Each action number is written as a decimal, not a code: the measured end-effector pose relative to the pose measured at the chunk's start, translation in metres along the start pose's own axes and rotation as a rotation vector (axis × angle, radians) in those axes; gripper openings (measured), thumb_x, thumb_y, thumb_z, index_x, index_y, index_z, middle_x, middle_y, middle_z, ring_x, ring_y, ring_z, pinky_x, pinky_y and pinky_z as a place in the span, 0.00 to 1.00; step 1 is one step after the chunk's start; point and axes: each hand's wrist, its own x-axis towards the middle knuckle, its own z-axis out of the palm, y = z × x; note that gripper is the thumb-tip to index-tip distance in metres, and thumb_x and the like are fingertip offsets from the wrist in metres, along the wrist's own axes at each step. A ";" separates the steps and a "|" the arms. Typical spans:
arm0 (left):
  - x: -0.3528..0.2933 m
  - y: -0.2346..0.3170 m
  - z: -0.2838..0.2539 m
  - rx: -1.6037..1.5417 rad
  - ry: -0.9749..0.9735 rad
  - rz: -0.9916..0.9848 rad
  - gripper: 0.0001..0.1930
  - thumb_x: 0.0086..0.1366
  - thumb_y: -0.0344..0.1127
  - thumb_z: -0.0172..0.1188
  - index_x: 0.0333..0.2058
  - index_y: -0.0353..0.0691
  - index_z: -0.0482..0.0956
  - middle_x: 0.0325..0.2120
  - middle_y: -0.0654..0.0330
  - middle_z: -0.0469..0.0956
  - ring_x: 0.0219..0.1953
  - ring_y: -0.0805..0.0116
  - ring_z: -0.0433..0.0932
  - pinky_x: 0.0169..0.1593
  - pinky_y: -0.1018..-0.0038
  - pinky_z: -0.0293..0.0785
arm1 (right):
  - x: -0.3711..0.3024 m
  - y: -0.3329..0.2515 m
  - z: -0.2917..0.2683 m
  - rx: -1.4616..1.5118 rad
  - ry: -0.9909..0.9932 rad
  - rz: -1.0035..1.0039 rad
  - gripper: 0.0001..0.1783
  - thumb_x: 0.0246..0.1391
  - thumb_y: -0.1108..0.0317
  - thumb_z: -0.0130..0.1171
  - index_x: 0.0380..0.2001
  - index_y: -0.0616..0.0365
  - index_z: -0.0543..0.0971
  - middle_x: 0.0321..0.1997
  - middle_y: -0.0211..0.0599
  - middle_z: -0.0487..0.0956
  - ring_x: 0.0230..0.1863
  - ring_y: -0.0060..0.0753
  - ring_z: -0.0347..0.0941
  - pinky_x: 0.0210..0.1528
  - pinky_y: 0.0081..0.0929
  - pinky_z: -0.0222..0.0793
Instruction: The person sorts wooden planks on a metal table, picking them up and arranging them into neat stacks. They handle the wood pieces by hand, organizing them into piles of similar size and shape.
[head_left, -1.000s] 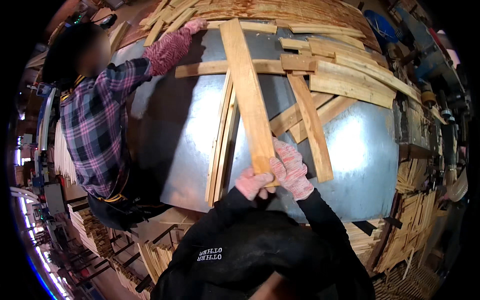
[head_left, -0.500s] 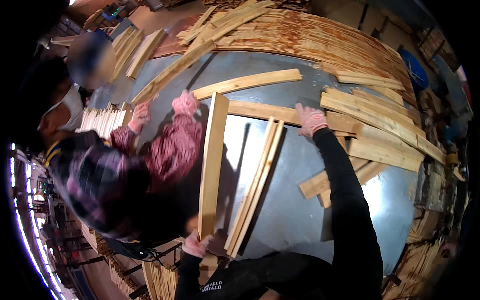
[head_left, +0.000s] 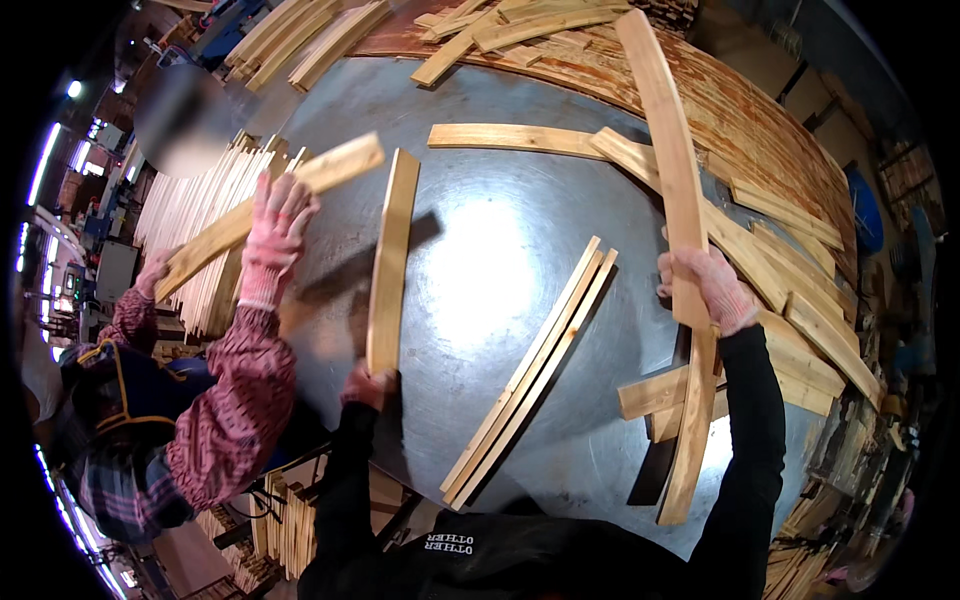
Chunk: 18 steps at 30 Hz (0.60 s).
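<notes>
Grey metal tabletop (head_left: 500,260) glaring under overhead light. Stacked slats (head_left: 190,215) at left, reddish veneer sheet (head_left: 760,110) beyond, bright lamps (head_left: 45,165) along far left.

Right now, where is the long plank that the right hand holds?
In the head view the long plank is on the right, gripped by the right hand above the metal table, right of the slat bundle.

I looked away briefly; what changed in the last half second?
The right hand left the far boards and gripped a long plank. The left hand kept its short plank. A co-worker's gloved hand took another board. The strip bundle stayed.
</notes>
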 end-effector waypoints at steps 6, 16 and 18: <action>0.057 0.073 0.002 0.405 0.690 0.581 0.36 0.51 0.44 0.68 0.56 0.32 0.68 0.50 0.45 0.75 0.49 0.43 0.75 0.51 0.55 0.72 | 0.012 -0.014 -0.061 -1.491 0.755 -0.380 0.37 0.52 0.54 0.64 0.62 0.55 0.66 0.40 0.48 0.80 0.41 0.48 0.77 0.46 0.40 0.74; 0.247 0.315 0.076 0.579 0.535 0.906 0.38 0.50 0.39 0.66 0.59 0.38 0.61 0.57 0.52 0.65 0.61 0.54 0.64 0.61 0.58 0.61 | 0.115 0.004 -0.072 -1.795 0.531 0.168 0.55 0.43 0.53 0.67 0.71 0.53 0.52 0.59 0.54 0.74 0.58 0.53 0.72 0.59 0.38 0.69; 0.254 0.373 0.069 0.669 0.440 0.948 0.46 0.46 0.48 0.72 0.62 0.42 0.60 0.61 0.55 0.62 0.66 0.53 0.58 0.65 0.51 0.53 | 0.101 -0.003 -0.075 -1.686 0.488 0.151 0.53 0.41 0.59 0.65 0.71 0.54 0.52 0.58 0.55 0.74 0.56 0.54 0.73 0.56 0.39 0.70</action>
